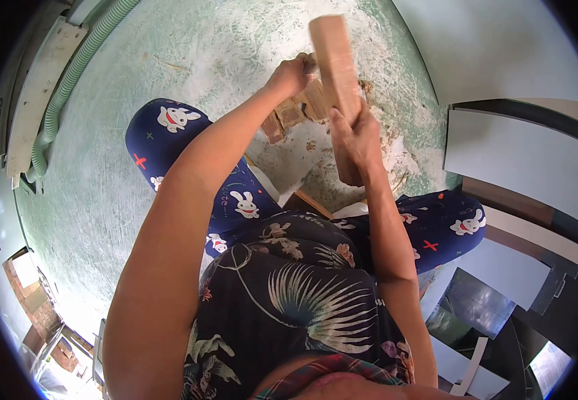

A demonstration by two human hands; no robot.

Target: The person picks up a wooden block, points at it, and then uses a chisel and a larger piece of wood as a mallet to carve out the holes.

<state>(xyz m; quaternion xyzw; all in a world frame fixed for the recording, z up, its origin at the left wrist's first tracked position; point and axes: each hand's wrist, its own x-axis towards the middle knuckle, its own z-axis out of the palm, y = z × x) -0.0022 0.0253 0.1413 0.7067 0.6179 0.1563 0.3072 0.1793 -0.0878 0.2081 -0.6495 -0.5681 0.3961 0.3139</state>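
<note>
My right hand (359, 137) is wrapped around the lower part of a thick, reddish-brown length of wood (337, 63), which stands tilted with its far end raised. Beside it, my left hand (293, 75) is closed in a fist above several small wooden blocks (292, 115) on the floor. A small dark tip shows at the fist's right side, but I cannot make out what the fingers hold. The wood in my right hand partly hides the area just right of the fist. Crumbs and chips (369, 88) lie around the blocks.
The scuffed green floor (102, 153) spreads ahead and left. A ribbed green hose (62, 100) runs beside a long board (39, 93) at the left. Pale panels (519, 157) stand at the right. A wooden edge (305, 202) shows between my bent legs.
</note>
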